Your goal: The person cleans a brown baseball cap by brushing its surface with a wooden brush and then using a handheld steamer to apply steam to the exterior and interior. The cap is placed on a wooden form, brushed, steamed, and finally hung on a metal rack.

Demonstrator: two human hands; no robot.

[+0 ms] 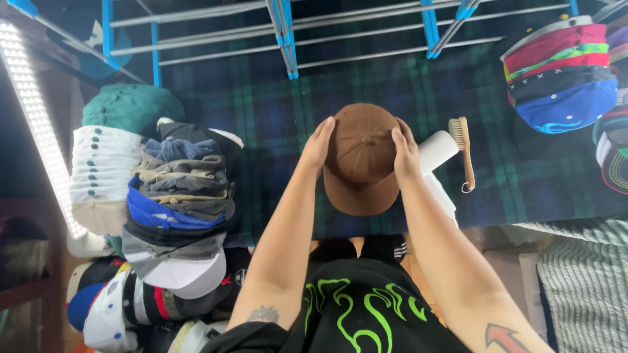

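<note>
Holding a brown cap between both palms, you have it over the dark green and blue plaid blanket, roughly in the middle of the view, with its crown button facing up and its flat brim pointing back toward your body. Your left hand presses flat against the cap's left side, fingers together and curved along the crown; your right hand does the same on the right side, fingers close together and laid over the panel. Neither hand is closed into a fist: each is a cupped palm clamped on the cap from its side. Just to the right of your right hand lies a white roll-shaped object, partly hidden by your wrist, and just beyond it a wooden-handled brush rests on the blanket with its bristles facing left. At your left stands a tall stack of caps in grey, blue, tan and white, beside a second stack of white caps topped by a green one. In the upper right corner sits another pile of caps in red, green, black and blue. A blue-and-grey metal rack runs along the far edge of the blanket.
</note>
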